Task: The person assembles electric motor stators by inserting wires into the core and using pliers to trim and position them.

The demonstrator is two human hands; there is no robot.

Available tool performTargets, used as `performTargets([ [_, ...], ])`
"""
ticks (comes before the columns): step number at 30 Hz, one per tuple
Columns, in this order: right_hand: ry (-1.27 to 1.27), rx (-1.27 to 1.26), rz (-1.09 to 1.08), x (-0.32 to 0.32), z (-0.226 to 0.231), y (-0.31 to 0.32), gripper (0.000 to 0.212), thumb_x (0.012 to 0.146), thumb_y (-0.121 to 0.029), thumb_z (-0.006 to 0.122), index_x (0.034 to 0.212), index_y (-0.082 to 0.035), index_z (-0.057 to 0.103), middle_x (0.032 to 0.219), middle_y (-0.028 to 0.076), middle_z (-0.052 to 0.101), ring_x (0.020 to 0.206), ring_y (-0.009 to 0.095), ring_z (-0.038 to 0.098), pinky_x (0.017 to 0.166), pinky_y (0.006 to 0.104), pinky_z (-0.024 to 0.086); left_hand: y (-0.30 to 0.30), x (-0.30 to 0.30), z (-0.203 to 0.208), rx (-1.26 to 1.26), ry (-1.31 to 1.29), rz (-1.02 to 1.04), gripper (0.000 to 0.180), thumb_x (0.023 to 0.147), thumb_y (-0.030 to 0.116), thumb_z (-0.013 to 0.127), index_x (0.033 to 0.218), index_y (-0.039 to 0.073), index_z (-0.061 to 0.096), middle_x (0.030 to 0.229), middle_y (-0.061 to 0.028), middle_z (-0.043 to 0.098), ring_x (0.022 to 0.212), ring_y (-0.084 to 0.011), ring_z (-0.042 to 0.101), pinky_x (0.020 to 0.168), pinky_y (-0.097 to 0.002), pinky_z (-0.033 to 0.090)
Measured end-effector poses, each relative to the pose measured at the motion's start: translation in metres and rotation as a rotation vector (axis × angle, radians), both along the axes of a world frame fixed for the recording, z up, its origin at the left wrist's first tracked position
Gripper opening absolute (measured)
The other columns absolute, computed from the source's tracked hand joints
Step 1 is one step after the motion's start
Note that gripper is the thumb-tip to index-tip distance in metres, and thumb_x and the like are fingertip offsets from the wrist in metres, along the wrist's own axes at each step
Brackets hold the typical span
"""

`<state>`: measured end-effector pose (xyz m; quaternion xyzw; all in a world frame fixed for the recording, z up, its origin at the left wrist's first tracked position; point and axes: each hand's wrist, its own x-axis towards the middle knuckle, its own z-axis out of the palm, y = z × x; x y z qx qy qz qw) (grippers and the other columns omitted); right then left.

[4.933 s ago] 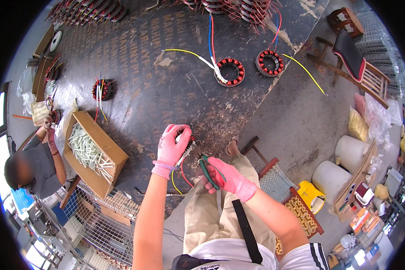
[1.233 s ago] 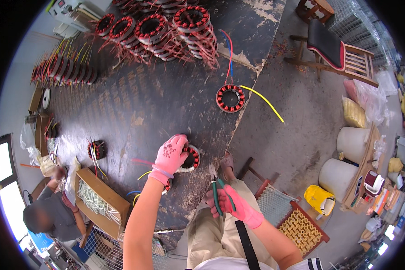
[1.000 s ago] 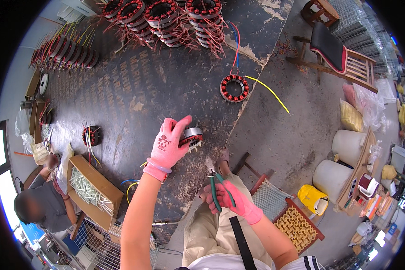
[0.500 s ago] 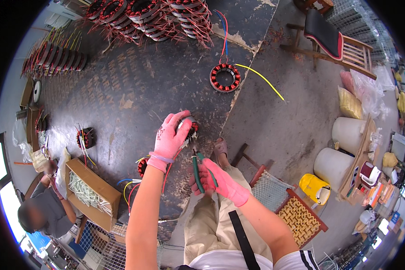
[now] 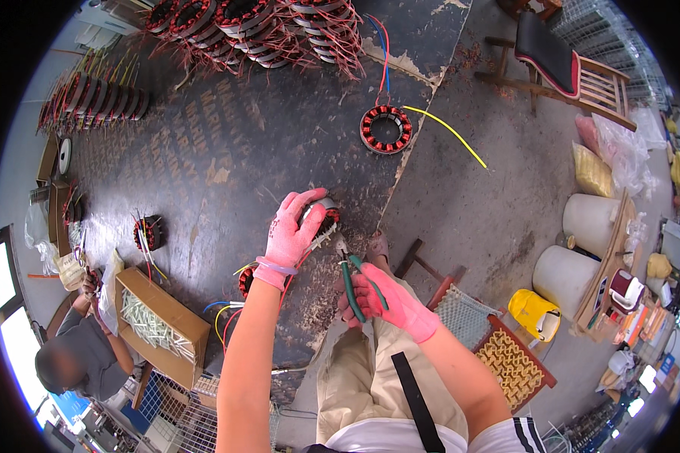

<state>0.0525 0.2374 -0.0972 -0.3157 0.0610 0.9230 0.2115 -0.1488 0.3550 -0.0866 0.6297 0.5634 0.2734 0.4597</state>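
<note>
There, a small wound stator [image 5: 323, 220] sat on the dark bench [image 5: 227, 143], gripped from above by the left hand [image 5: 295, 230], fingers curled around it. At its five o'clock, the right hand [image 5: 385, 302] was wrapped around green-handled pliers [image 5: 349, 275], tips near the stator. Another stator [image 5: 386, 129] lay at one o'clock.

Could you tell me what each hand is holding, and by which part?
The left hand grips a motor coil from above; the right hand holds pliers by their green handles.

My hands, the left [image 5: 293, 232] and the right [image 5: 385, 302], wear pink knit cloth gloves with a matt nap. The stator [image 5: 323, 219] shows dull grey metal and glossy copper-red winding. Green plastic sleeves the pliers [image 5: 349, 281]; the dark tabletop [image 5: 227, 143] is scuffed, rough, chipped.
</note>
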Motion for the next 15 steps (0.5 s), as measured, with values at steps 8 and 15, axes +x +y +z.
performTargets([
  [8,0.107,-0.06,-0.078,-0.003,-0.001,0.0037,0.064,0.096,-0.053,0.039,0.125,0.003,0.049,0.106,0.021,0.063,0.091,0.036,0.064,0.079,0.0467,0.053,-0.0008,-0.0005,0.0007,-0.049,-0.011,-0.001,0.035,0.092,0.028,0.056,0.118,0.005,0.061,0.102,-0.0098,0.058,0.095,-0.0223,0.058,0.087,-0.0306,0.044],
  [15,0.15,-0.12,-0.094,-0.0026,0.0003,0.0046,0.066,0.096,-0.054,0.037,0.127,0.003,0.05,0.106,0.02,0.064,0.091,0.035,0.064,0.079,0.0469,0.053,-0.001,-0.0017,0.0013,-0.032,0.0,-0.004,0.035,0.092,0.027,0.056,0.118,0.004,0.06,0.102,-0.0102,0.058,0.093,-0.0233,0.059,0.086,-0.0313,0.045],
])
